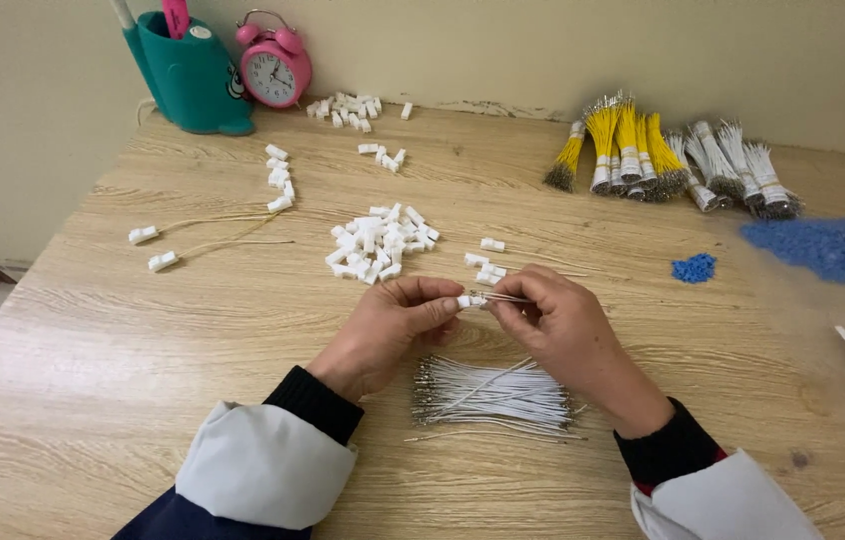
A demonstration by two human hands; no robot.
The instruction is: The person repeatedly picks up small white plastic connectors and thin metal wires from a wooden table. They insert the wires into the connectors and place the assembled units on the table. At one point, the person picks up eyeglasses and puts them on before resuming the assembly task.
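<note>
Light wood-grain surface (143, 330) set against a plain cream wall; floor shows at the far left edge. Landmark: the heap of white connectors (380, 243) mid-surface. Behind it & to the left, by the wall, a teal holder (193, 75) w/ a pink alarm clock (274, 66) beside it. More loose white connectors are scattered behind the heap. Well to the right of the heap, yellow wire bundles (618, 145) & white wire bundles (738, 165); further right a blue pile of small bits (828, 250).

Just in front of the heap, both hands meet. Left hand (388, 330) has its grip pinched shut on a small white connector (465, 301). Right hand (558, 325) has its grip closed on thin wires (503, 297) that run into the connector. Long axis of wires lies roughly left-right, tips pointing left into the connector.

Nearer than the hands, a loose sheaf of white wires (493, 395) lies flat, metal ends to the left.

Hard to tell: how many wires are in the right grip, and how far they sit inside the connector. Sleeves are cut off at the bottom edge
</note>
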